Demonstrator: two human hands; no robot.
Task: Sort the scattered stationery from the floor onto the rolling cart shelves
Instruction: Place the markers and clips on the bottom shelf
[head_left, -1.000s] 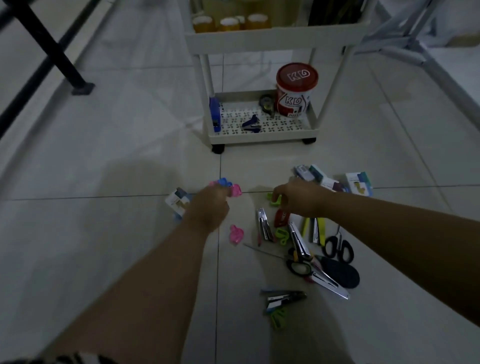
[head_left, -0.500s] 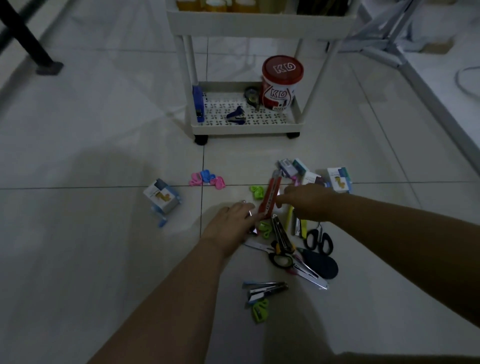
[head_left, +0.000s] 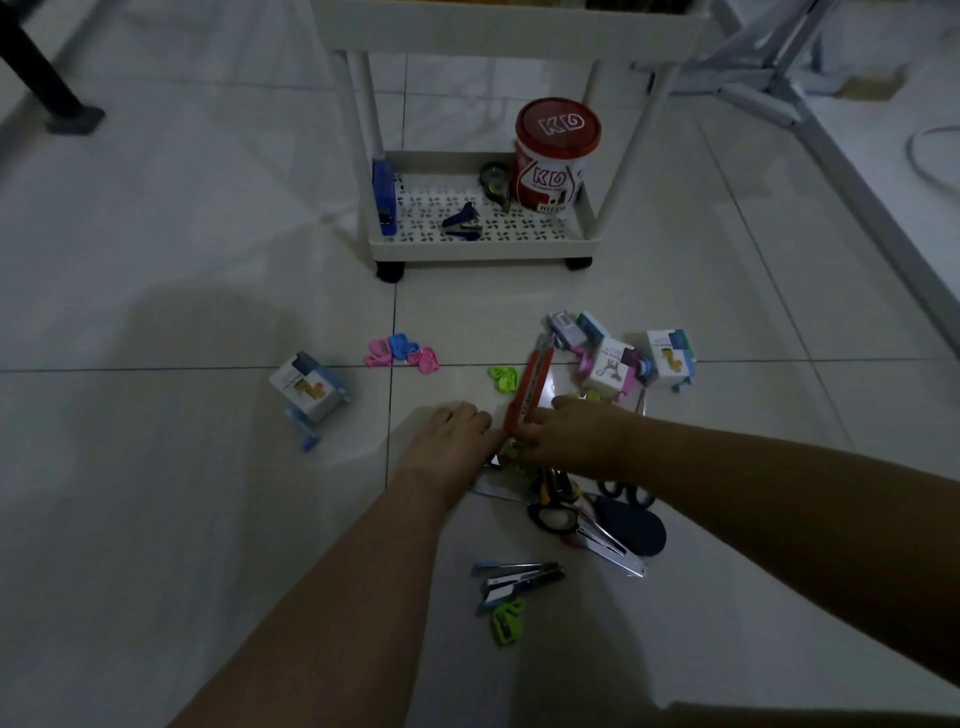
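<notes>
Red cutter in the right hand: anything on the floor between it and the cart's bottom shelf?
Nothing visible blocks it. The right hand holds the red cutter above the pile, and the tile between it and the bottom shelf is bare. The pink and blue clips lie off to the left, the small boxes to the right.

Both forearms reach forward and down, left hand (head_left: 451, 435) and right hand (head_left: 574, 434) close together, fingers curled.
</notes>
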